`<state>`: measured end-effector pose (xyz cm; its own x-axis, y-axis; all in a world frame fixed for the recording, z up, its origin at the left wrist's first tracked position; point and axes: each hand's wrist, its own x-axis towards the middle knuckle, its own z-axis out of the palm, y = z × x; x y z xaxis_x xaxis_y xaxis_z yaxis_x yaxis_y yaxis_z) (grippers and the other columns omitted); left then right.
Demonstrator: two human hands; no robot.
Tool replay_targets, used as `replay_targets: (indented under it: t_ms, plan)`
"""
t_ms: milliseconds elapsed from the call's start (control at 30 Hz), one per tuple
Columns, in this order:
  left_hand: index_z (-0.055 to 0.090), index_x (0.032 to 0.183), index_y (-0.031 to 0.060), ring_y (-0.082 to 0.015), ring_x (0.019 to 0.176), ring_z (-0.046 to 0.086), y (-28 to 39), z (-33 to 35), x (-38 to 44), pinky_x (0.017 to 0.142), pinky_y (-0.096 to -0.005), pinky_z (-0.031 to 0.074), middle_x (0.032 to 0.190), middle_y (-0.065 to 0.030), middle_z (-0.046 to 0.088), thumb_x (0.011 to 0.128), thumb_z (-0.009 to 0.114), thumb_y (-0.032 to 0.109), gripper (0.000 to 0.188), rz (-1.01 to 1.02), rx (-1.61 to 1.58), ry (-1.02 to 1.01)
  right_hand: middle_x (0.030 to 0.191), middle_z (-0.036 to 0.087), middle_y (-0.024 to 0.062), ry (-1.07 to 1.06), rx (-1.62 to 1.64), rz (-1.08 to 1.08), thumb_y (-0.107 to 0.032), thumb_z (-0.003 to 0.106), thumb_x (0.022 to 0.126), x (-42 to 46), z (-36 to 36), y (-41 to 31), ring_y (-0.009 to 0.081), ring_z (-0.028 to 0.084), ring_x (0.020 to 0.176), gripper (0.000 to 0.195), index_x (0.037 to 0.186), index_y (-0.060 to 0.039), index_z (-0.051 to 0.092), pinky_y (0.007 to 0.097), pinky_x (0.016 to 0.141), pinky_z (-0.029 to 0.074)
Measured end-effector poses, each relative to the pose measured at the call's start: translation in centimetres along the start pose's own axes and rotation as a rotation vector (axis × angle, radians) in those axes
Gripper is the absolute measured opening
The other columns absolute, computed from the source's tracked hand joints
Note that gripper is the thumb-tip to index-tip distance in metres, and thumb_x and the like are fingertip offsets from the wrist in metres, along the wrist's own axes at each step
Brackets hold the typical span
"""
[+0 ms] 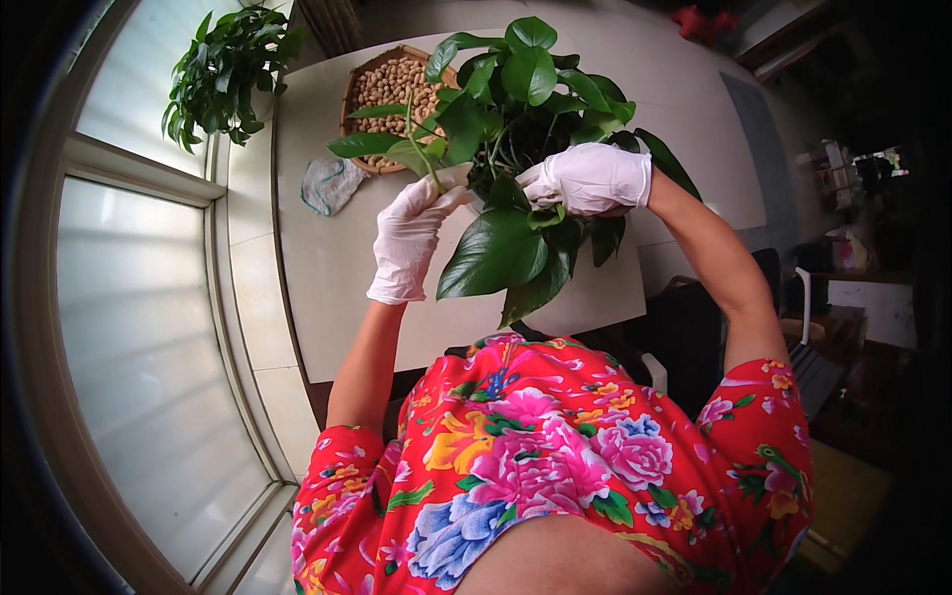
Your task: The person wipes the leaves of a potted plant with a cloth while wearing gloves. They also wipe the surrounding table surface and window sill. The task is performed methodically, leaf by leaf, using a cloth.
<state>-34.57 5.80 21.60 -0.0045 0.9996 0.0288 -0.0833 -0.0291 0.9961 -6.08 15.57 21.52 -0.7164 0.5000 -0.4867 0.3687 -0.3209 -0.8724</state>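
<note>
A leafy potted pothos plant (532,82) with broad glossy green leaves stands on the table before me. My left hand (416,230), in a thin white glove, pinches a green stem (416,141) between thumb and fingers at the plant's left side. This stem rises from my fingertips and carries a few leaves. At the plant's near right side is my right hand (584,178), also gloved in white, with its fingers curled in among the stems and leaves. What those fingers grip, if anything, is hidden. Large leaves (494,256) hang towards me below both hands, and foliage covers most of the pot.
Behind the left hand, a woven bamboo tray (346,111) holds peanuts (394,82). A crumpled whitish cloth or net (332,184) with green edging lies on the pale table (335,297). Another leafy plant (223,74) hangs by the frosted window (141,297). A dark chair (680,335) stands at right.
</note>
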Motion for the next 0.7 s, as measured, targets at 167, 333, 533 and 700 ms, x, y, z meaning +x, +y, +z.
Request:
replay_targets:
  t_ms: [167, 333, 533, 700]
  plan:
    - [0.068, 0.104, -0.0006, -0.0083, 0.083, 0.060, 5.4, 3.6, 1.9, 0.075, -0.0244, 0.049, 0.088, -0.0009, 0.067, 0.090, 0.070, 0.011, 0.018, 0.114, 0.450, -0.056, 0.104, 0.069, 0.0067, 0.017, -0.980, -0.382, -0.007, 0.060, 0.077, -2.0, 0.9, -4.9, 0.0259, 0.068, 0.080, 0.054, 0.129, -0.0195, 0.060, 0.0346, 0.067, 0.054]
    - [0.067, 0.110, 0.0005, -0.0071, 0.082, 0.061, 3.7, 3.8, 3.1, 0.077, -0.0230, 0.047, 0.096, -0.0008, 0.070, 0.091, 0.069, 0.014, 0.023, 0.030, 0.008, 0.012, 0.110, 0.067, 0.0074, 0.063, -1.299, -0.343, 0.000, 0.054, 0.073, -3.0, 3.6, -6.0, 0.0301, 0.066, 0.075, 0.073, 0.140, -0.0288, 0.049, 0.0383, 0.065, 0.053]
    - [0.063, 0.118, 0.0007, -0.0097, 0.084, 0.065, 3.9, 4.3, 3.5, 0.079, -0.0232, 0.047, 0.100, -0.0029, 0.071, 0.095, 0.064, 0.019, 0.029, -0.005, -0.045, -0.016, 0.116, 0.064, 0.0056, 0.061, -1.250, -0.353, 0.005, 0.053, 0.068, -3.8, 3.9, -4.6, 0.0300, 0.065, 0.085, 0.087, 0.143, -0.0370, 0.045, 0.0382, 0.068, 0.053]
    - [0.063, 0.117, -0.0015, -0.0122, 0.083, 0.066, 5.2, 5.7, 5.9, 0.080, -0.0238, 0.049, 0.099, -0.0064, 0.070, 0.097, 0.061, 0.019, 0.028, 0.094, -0.098, 0.015, 0.108, 0.064, 0.0058, 0.059, -1.315, -0.362, 0.008, 0.055, 0.065, -4.5, 3.2, -6.1, 0.0278, 0.065, 0.087, 0.090, 0.142, -0.0372, 0.047, 0.0366, 0.070, 0.052]
